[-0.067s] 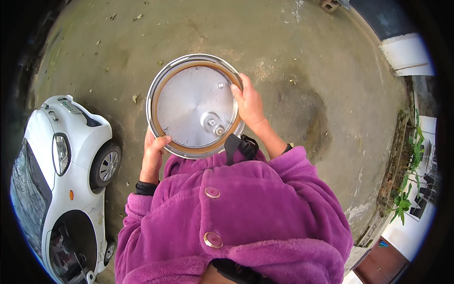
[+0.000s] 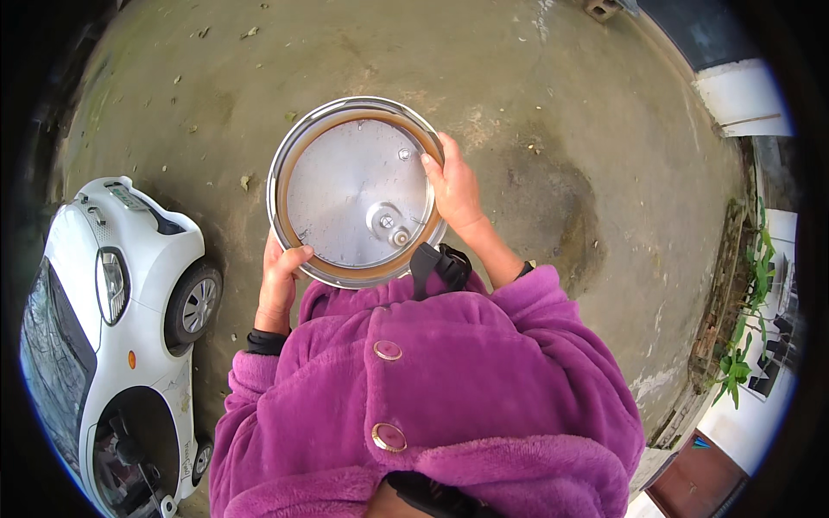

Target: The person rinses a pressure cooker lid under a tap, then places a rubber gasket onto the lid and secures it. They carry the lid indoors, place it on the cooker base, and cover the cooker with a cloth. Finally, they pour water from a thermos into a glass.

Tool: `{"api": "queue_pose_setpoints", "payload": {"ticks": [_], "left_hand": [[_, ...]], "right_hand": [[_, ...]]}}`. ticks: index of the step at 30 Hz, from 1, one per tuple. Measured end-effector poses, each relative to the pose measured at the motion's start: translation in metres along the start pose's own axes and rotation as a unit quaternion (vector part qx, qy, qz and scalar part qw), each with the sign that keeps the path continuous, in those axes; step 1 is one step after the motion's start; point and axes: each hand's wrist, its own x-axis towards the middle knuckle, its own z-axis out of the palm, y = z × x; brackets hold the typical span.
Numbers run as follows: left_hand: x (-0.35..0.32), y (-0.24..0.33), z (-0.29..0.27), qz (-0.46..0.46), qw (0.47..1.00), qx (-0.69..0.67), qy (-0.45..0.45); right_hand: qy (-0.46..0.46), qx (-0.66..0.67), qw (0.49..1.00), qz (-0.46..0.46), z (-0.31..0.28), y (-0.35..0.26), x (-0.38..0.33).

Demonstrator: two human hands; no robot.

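Between my two hands is a round pressure cooker lid (image 2: pixel 341 190), its silvery underside facing up. A brownish sealing ring runs inside its metal rim, and small metal valve fittings sit toward the lower right of the disc. My left hand (image 2: pixel 281 272) grips the lower left rim, thumb on top. On the right side, my right hand (image 2: pixel 452 186) holds the edge, with its thumb over the ring and fingers behind. A black handle piece (image 2: pixel 439 266) juts from the lid's lower right, close to my purple coat (image 2: pixel 501 363).
A white car (image 2: pixel 142 259) stands on the left, front wheel nearest me. Concrete ground (image 2: pixel 414 52) with scattered dry leaves and a dark damp patch (image 2: pixel 553 198) surrounds me. Along the right run a low edging with a green plant (image 2: pixel 736 371) and a white wall (image 2: pixel 743 95).
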Motion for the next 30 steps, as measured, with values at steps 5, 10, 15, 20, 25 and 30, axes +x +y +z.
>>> {"api": "queue_pose_setpoints", "payload": {"ticks": [5,10,15,20,25,30], "left_hand": [[0.058,0.013,0.019,0.026,1.0,-0.007,-0.013],[0.137,0.034,0.028,0.037,0.997,-0.005,-0.062],[0.23,0.069,0.037,0.008,0.996,0.0,-0.084],[0.32,0.115,0.052,0.01,0.993,0.003,-0.122],[0.395,0.144,0.071,-0.039,0.989,0.0,-0.143],[0.47,0.166,0.097,-0.053,0.989,0.036,-0.13]], "right_hand": [[0.031,0.121,0.992,0.014,0.001,0.021,0.051],[-0.024,0.391,0.912,0.125,-0.007,0.048,0.131],[-0.028,0.37,0.917,0.148,-0.012,0.053,0.208],[-0.021,0.378,0.911,0.164,-0.008,0.05,0.289],[0.05,0.437,0.87,0.225,-0.001,0.05,0.353],[0.071,0.588,0.739,0.321,-0.007,0.071,0.433]]}}
